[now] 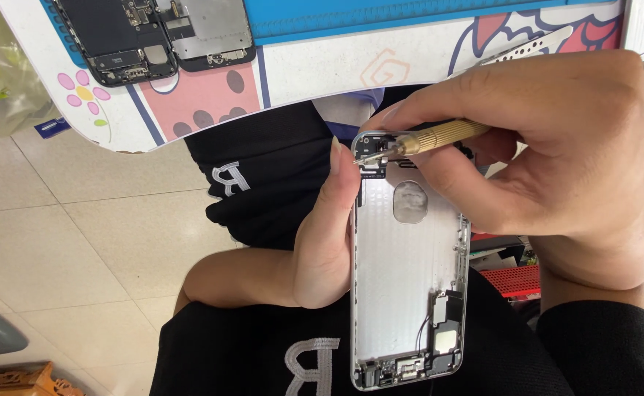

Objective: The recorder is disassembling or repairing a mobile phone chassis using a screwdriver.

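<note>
From the head view, the left hand [322, 242] is gripping one opened phone shell [410, 264] along its edge, thumb pressed against the side near the top. The right hand [549, 147] is closed around one brass-handled screwdriver [439, 137], its tip touching the shell's upper corner just beside the left thumb. Above both hands, two dismantled phone parts [157, 33] are lying side by side on one blue mat [380, 15].

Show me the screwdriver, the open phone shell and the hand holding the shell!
screwdriver [439, 136], head view, on its brass handle.
open phone shell [410, 271], head view, on its bare silver inside.
left hand [325, 242], head view, on the palm.
</note>
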